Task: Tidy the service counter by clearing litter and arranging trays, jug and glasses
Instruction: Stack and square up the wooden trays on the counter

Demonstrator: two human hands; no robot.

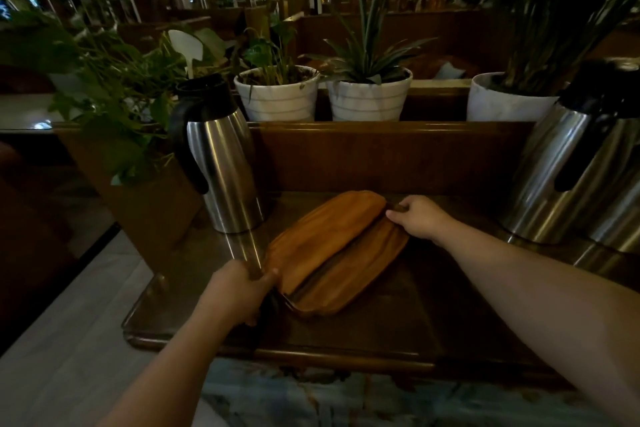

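On the dark wooden counter, two oval wooden trays lie stacked slantwise, the upper one shifted toward the left and back so that a strip of the lower tray shows along the right side. The stack runs from near left to far right, directly between the two hands.

At the near end, the left hand is closed around the trays' edge, thumb on top of the upper tray and fingers curled underneath. At the far end, the right hand pinches the edge where the two trays meet, fingers bent over the rim. Both forearms reach in from the bottom of the view.

Just beyond the left hand stands a steel jug with a black handle and lid, near the trays' left side but not touching them. A larger steel flask stands at the right, well apart from the trays. Behind the counter's raised back, three white pots hold plants.
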